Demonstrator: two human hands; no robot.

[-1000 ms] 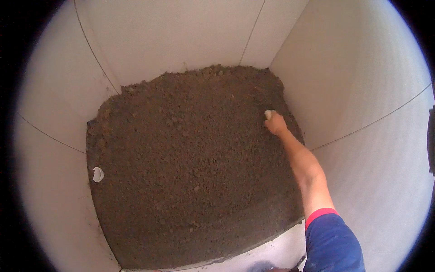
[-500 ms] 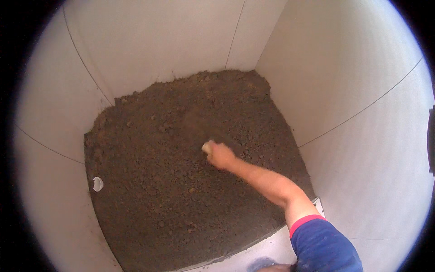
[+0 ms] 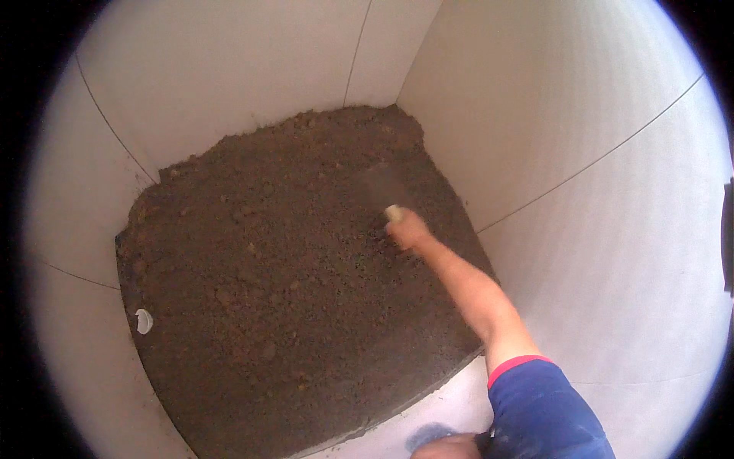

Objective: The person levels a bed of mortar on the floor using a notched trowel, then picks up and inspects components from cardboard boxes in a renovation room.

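Observation:
My right hand point(image 3: 408, 229) is closed round the pale handle of a trowel point(image 3: 393, 213). The blade, smeared by motion, shows only as a faint greyish patch beyond the hand, low over the dark brown crumbly mortar bed point(image 3: 252, 306). My bare right arm reaches in from the lower right, out of a blue sleeve with a red cuff. I do not make out my left hand. A skin-coloured rounded shape point(image 3: 445, 447) shows at the lower edge, cut off by the frame; I cannot tell which body part it is.
Pale tiled walls point(image 3: 581, 138) with thin dark joints enclose the bed at left, back and right. A small white curved piece point(image 3: 144, 321) lies at its left edge. A pale ledge point(image 3: 459, 394) borders the front, with a blue-grey patch point(image 3: 430, 434) near the lower edge.
My right hand has moved right and slightly farther away over the mortar bed with the trowel in it. The view has shifted, so the bed and walls appear farther left.

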